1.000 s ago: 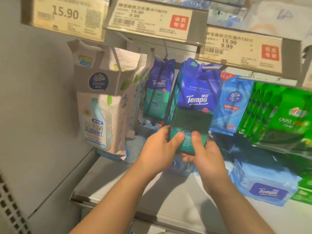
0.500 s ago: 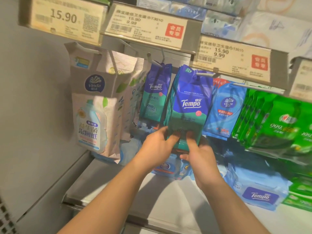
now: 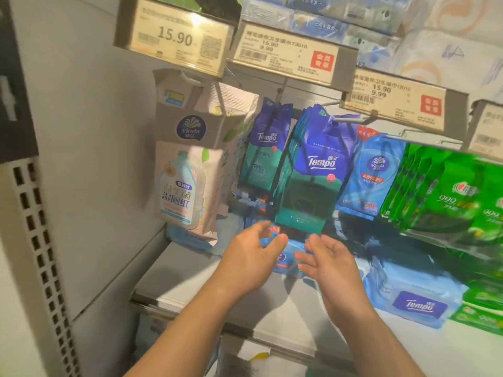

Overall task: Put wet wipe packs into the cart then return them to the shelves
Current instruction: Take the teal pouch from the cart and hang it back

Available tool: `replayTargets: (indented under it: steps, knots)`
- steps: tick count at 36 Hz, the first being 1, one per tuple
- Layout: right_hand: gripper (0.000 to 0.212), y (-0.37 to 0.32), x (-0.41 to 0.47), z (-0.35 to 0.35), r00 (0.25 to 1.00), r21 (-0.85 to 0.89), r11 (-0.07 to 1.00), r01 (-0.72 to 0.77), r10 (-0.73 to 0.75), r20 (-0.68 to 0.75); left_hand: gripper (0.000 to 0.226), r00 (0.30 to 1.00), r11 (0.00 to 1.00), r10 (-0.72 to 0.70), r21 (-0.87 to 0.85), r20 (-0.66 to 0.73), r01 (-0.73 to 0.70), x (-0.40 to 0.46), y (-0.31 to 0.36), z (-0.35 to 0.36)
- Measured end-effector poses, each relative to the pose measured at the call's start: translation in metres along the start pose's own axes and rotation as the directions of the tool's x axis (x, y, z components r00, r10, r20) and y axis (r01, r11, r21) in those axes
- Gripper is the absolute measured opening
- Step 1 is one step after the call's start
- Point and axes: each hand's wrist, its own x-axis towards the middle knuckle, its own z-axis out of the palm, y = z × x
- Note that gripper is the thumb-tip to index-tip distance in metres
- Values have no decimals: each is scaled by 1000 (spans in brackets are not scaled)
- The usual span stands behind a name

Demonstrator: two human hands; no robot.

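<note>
A blue and teal Tempo wet wipe pack (image 3: 310, 180) hangs at the front of a row of like packs on a metal shelf hook (image 3: 344, 118). Just below its bottom edge, my left hand (image 3: 251, 257) and my right hand (image 3: 330, 263) hover apart from it, fingers loose and holding nothing. A second Tempo row (image 3: 265, 148) hangs to the left. The cart is out of view.
White Vinda packs (image 3: 185, 170) hang at the left, light blue Vinda packs (image 3: 374, 170) and green packs (image 3: 446, 191) at the right. Flat Tempo packs (image 3: 416, 300) lie on the grey shelf (image 3: 196, 284). Price tags (image 3: 285, 54) line the shelf edge above.
Both hands held the Tempo pack's lower end and lifted it onto the hook. Now they have let go and dropped just below it, and the pack hangs free.
</note>
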Motion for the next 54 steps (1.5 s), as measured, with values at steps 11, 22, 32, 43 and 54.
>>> replayTargets:
  steps: [11, 22, 32, 43, 54]
  knots:
    - [28, 23, -68, -11, 990, 9, 995, -99, 99, -100, 85, 997, 998, 63, 26, 42, -64, -56, -25, -19]
    - [29, 19, -129, -39, 998, -353, 933, -64, 68, -1, 92, 988, 949, 104, 285, 116, -133, -119, -27, -23]
    - [54, 18, -172, -96, 981, -643, 758, 114, 17, 195, 81, 993, 907, 36, 414, 113, -79, -186, -9, 3]
    - [64, 37, -236, -157, 932, -799, 542, 261, 75, 355, 89, 998, 814, -23, 581, 61, -16, -281, -4, 32]
    - [64, 50, -292, -137, 843, -756, 551, 352, 164, 512, 86, 962, 750, -241, 604, -127, 268, -381, -6, -6]
